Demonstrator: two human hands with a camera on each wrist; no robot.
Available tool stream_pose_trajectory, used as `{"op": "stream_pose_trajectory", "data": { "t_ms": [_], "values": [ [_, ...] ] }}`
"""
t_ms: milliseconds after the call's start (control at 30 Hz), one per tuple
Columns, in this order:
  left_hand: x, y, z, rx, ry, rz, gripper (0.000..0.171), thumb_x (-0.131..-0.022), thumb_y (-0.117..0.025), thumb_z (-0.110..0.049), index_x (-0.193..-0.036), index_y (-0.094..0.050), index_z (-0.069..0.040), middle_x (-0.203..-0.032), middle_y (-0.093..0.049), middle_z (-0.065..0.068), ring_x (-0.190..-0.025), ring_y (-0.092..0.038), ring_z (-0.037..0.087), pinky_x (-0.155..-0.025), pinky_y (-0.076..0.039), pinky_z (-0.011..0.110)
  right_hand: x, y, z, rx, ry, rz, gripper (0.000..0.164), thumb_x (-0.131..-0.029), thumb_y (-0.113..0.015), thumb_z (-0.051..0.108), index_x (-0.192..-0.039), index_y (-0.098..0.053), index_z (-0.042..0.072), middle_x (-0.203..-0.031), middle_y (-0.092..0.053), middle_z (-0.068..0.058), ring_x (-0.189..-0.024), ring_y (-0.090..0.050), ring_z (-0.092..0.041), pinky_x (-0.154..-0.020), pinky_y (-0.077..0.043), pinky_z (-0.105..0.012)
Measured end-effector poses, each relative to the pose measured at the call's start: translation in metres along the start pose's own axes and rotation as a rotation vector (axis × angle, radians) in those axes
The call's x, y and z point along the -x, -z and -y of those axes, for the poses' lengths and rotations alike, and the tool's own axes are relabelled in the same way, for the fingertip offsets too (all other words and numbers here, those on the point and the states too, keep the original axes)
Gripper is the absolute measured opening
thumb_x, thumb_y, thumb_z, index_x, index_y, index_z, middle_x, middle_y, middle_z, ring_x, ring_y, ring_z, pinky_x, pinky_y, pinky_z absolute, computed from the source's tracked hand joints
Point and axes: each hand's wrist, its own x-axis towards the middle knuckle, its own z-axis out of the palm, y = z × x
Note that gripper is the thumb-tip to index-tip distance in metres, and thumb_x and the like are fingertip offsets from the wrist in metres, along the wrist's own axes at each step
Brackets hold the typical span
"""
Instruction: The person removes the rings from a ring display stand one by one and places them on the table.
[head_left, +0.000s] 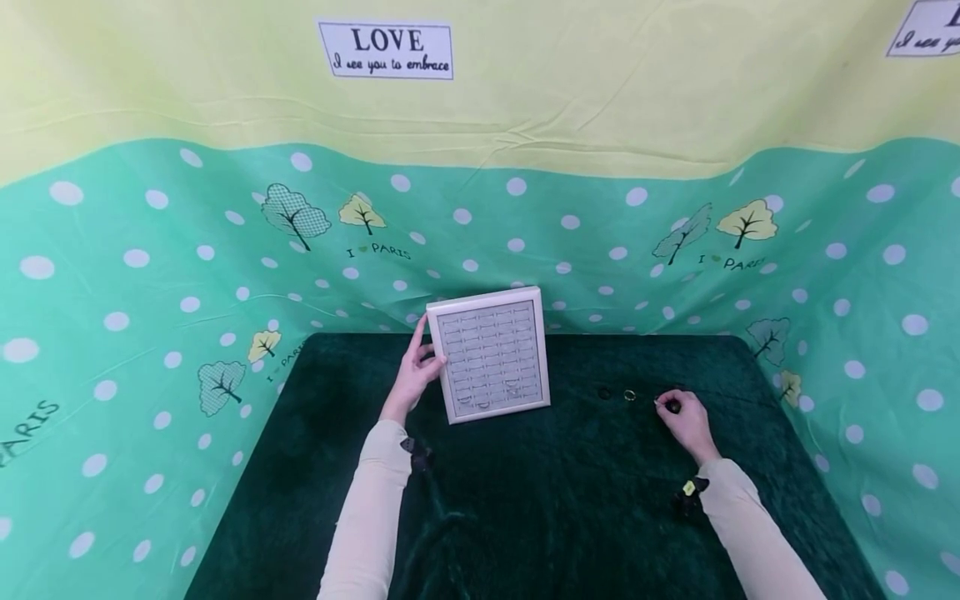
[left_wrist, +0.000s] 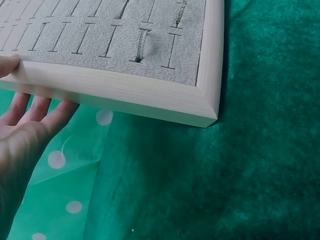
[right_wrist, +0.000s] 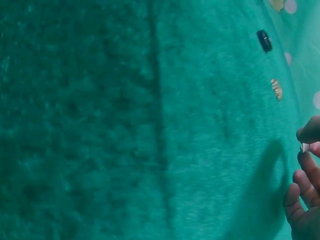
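A ring display tray (head_left: 491, 358) with a pale wooden frame and grey slotted lining stands tilted on the dark green cloth. My left hand (head_left: 415, 371) grips its left edge, thumb on the front of the frame and fingers behind and beneath. A sparkling silver ring (left_wrist: 141, 45) and another ring (left_wrist: 181, 13) sit in slots near one corner. Over the cloth at the right, my right hand (head_left: 686, 421) pinches a small silver ring (right_wrist: 306, 148) between thumb and fingertips, which partly hide it.
A gold ring (head_left: 629, 395) and a black ring (right_wrist: 265, 41) lie on the cloth between the tray and my right hand. The dark green velvet cloth (head_left: 525, 500) covers the table. Behind it hangs a dotted green and yellow curtain (head_left: 480, 217).
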Motion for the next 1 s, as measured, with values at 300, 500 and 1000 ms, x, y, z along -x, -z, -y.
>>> {"op": "stream_pose_trajectory", "data": {
  "t_ms": [300, 500, 1000],
  "values": [
    [0.0, -0.001, 0.002, 0.008, -0.007, -0.006, 0.081, -0.096, -0.052, 0.007, -0.156, -0.012, -0.031, -0.124, -0.047, 0.025, -0.109, -0.056, 0.04, -0.093, -0.043, 0.056, -0.003, -0.012, -0.013, 0.017, -0.043, -0.075, 0.015, -0.09, -0.06, 0.003, -0.099, -0.065, -0.008, -0.111, -0.052, -0.03, -0.105, -0.044, -0.043, -0.087, -0.031, -0.055],
    [0.0, 0.0, 0.002, -0.003, -0.003, -0.013, 0.081, -0.096, -0.053, 0.005, -0.156, -0.014, -0.032, -0.124, -0.047, 0.024, -0.108, -0.058, 0.036, -0.093, -0.045, 0.053, -0.009, -0.018, -0.014, 0.011, -0.092, -0.083, 0.017, -0.093, -0.058, 0.006, -0.103, -0.066, -0.006, -0.117, -0.05, -0.028, -0.108, -0.043, -0.043, -0.087, -0.032, -0.055],
    [0.0, 0.001, 0.001, -0.007, -0.01, -0.017, 0.081, -0.096, -0.054, 0.005, -0.156, -0.013, -0.03, -0.127, -0.045, 0.028, -0.106, -0.059, 0.034, -0.094, -0.044, 0.054, -0.007, -0.024, -0.011, -0.007, -0.097, -0.167, 0.014, -0.088, -0.061, 0.0, -0.101, -0.067, -0.006, -0.108, -0.052, -0.025, -0.088, -0.048, -0.033, -0.075, -0.035, -0.042]
  ]
}}
